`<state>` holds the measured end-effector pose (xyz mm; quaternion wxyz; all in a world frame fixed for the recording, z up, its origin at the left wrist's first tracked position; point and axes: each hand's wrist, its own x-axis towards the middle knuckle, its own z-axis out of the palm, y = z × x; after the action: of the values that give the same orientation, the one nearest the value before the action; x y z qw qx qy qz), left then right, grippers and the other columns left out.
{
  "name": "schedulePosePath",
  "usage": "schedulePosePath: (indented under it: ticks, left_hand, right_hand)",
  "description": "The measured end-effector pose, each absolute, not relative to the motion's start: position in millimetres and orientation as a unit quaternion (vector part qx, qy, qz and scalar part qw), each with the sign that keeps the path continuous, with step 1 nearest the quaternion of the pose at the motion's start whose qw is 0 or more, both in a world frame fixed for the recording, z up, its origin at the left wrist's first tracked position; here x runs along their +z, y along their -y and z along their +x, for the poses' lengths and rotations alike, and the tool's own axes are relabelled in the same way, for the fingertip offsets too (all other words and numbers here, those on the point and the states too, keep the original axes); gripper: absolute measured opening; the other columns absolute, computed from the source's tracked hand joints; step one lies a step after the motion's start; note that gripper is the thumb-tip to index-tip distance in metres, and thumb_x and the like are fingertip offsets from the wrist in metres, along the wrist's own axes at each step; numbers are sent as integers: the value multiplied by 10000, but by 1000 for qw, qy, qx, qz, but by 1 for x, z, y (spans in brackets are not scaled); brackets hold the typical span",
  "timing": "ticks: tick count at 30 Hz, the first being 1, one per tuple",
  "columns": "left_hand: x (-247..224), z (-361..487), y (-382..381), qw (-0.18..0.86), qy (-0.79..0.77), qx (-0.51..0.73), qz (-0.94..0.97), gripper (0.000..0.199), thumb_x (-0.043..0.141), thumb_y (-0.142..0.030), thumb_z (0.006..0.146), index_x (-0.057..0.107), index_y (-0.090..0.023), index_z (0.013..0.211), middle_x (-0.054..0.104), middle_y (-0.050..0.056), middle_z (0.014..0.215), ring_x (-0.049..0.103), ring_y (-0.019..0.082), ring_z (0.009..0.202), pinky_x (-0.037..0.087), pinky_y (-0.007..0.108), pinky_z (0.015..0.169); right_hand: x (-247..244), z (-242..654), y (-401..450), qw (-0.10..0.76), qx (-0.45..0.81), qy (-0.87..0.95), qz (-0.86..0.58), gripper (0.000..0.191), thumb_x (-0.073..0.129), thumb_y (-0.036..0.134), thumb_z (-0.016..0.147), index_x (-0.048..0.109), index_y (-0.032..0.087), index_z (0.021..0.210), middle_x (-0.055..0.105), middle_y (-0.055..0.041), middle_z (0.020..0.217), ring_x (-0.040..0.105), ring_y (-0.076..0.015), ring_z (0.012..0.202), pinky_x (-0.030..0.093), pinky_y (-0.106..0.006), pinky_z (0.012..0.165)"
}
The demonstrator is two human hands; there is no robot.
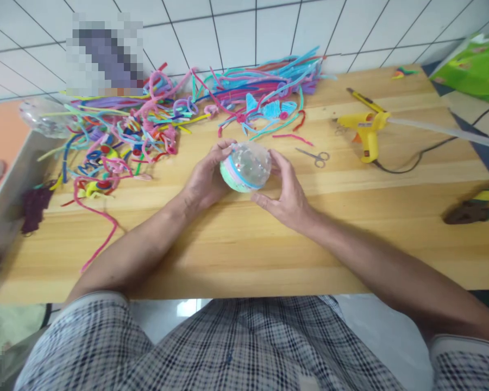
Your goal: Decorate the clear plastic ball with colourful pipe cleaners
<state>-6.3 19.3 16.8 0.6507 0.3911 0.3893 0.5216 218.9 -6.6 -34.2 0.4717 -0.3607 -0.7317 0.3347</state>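
Note:
Between my two hands is a clear plastic ball (252,163), its lower left part wrapped in green, pink and blue fuzzy bands. My left hand (212,176) is closed around the ball's left side, with the thumb on top and the other fingers partly hidden behind it. At the right side, my right hand (287,195) has its thumb and fingers spread around the ball; I cannot tell how firmly they touch it. Small scissors (315,157) lie on the wooden table to the right of the ball.
Pipe cleaners (264,81) are heaped along the back and left. A yellow glue gun (367,130) with a cord lies at right beside a utility knife (367,99). Pliers (472,209) rest at the right edge. Another clear ball (46,117) sits at far left.

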Motion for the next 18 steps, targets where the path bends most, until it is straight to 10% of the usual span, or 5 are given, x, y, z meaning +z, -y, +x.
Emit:
schedulePosePath:
  ticks: [18]
  left_hand:
    - [15,-3,-17,694,-362,512,354,229,824,-431,924,782,-248,1055,849,56,1214,739,395,1370,621,581,1174]
  right_hand:
    - [-43,220,1,459,415,689,-377,1036,762,827,933,371,317,1747,506,-183,1791,584,-402,1600,532,-653,1305]
